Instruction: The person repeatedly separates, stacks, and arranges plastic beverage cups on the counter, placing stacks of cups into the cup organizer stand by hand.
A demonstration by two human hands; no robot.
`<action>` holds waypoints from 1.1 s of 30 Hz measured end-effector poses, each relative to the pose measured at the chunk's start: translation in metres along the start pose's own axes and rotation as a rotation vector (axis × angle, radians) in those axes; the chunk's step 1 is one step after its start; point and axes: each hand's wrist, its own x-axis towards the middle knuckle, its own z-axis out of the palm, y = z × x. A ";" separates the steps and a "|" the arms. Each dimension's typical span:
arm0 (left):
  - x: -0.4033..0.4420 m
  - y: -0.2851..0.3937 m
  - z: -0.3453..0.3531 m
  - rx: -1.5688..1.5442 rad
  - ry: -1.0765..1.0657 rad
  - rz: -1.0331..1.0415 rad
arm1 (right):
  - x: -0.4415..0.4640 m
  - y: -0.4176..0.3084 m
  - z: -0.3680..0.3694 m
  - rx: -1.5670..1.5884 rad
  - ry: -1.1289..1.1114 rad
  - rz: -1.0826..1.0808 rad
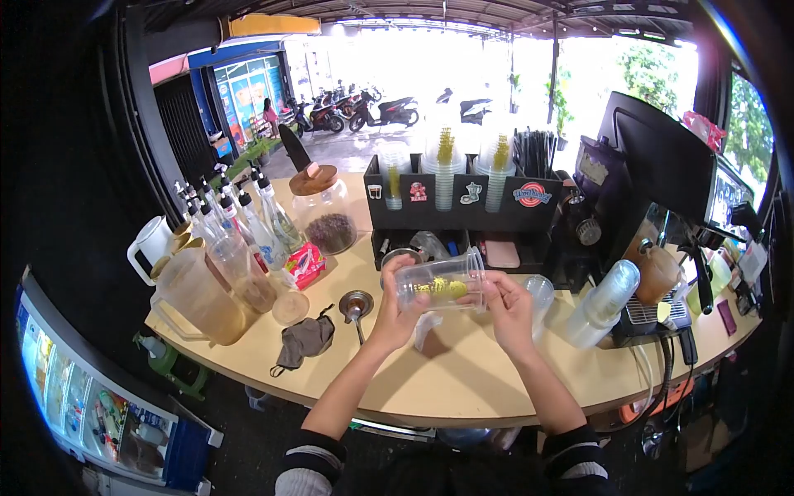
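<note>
A clear plastic cup (438, 283) with yellow print lies sideways between my hands, held above the counter. My left hand (399, 306) is wrapped round its base end. At the rim end, the fingers of my right hand (509, 306) pinch the cup's edge. Below the cup, a small crumpled clear piece (428, 332) rests on the counter. Close to my right hand stands another clear cup (539, 294), and farther right leans a stack of clear cups (605, 302). A metal ladle (356, 307) lies left of my left hand.
Left on the counter (463, 388) are a plastic pitcher (198, 298), several pump bottles (263, 217), a wooden-lidded jar (329, 217) and a dark pouch (306, 341). A black cup organizer (463, 207) stands behind. An espresso machine (653, 306) and a monitor (653, 157) are at right.
</note>
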 end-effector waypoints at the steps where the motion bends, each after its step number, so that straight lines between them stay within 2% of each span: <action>1: 0.002 0.003 -0.001 0.000 0.001 0.007 | 0.001 0.001 0.003 -0.002 -0.001 -0.007; 3: 0.005 0.012 -0.005 -0.165 0.053 -0.271 | 0.002 0.004 0.009 0.012 -0.019 -0.081; 7: 0.022 0.006 -0.020 -0.225 0.059 -0.359 | 0.009 0.011 0.013 0.002 -0.059 -0.031; 11: 0.068 0.020 -0.054 -0.124 0.166 -0.088 | 0.022 0.025 0.024 -0.035 -0.037 -0.162; 13: 0.103 0.029 -0.074 -0.031 0.248 0.080 | 0.023 0.030 0.020 -0.179 -0.005 -0.002; 14: 0.120 0.033 -0.082 0.035 0.302 0.192 | 0.023 0.040 0.015 -0.181 -0.007 -0.004; 16: 0.156 0.036 -0.094 0.055 0.324 0.325 | 0.023 0.078 -0.001 -0.568 0.034 0.098; 17: 0.174 0.036 -0.099 0.049 0.325 0.328 | 0.020 0.095 -0.009 -0.727 0.032 0.004; 18: 0.191 0.036 -0.105 0.190 0.268 0.340 | 0.016 0.116 -0.018 -0.734 0.034 0.001; 19: 0.207 0.036 -0.108 0.330 0.212 0.351 | 0.010 0.136 -0.026 -0.945 -0.044 0.049; 20: 0.222 0.033 -0.111 0.324 0.216 0.354 | 0.002 0.149 -0.029 -1.154 -0.123 0.102; 22: 0.250 0.017 -0.112 0.484 0.065 0.367 | -0.015 0.160 -0.018 -1.282 -0.140 0.058; 23: 0.264 0.004 -0.112 0.580 0.067 0.445 | -0.018 0.162 -0.014 -1.404 -0.160 0.015; 28: 0.296 -0.024 -0.102 0.618 -0.056 0.368 | -0.018 0.156 -0.011 -1.360 -0.159 0.001; 30: 0.303 -0.032 -0.098 0.706 -0.174 0.183 | -0.017 0.154 -0.011 -1.370 -0.153 -0.013; 33: 0.308 -0.048 -0.098 0.620 -0.214 0.120 | -0.017 0.153 -0.009 -1.369 -0.140 -0.020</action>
